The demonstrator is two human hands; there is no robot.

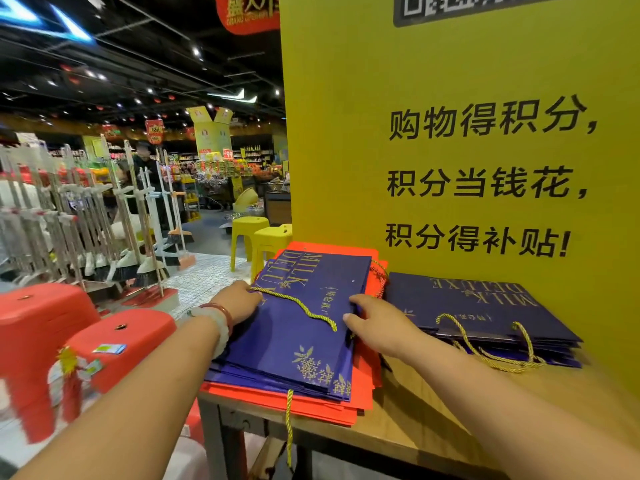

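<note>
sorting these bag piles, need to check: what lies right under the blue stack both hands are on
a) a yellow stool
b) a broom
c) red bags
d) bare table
c: red bags stick out beneath the blue stack that the left hand and right hand touch.

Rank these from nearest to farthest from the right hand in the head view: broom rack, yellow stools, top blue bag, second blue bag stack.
1. top blue bag: the right hand pinches its right edge.
2. second blue bag stack: just right of the hand, on the table.
3. yellow stools: on the floor beyond the table's far left corner.
4. broom rack: far left, across the floor.
</note>
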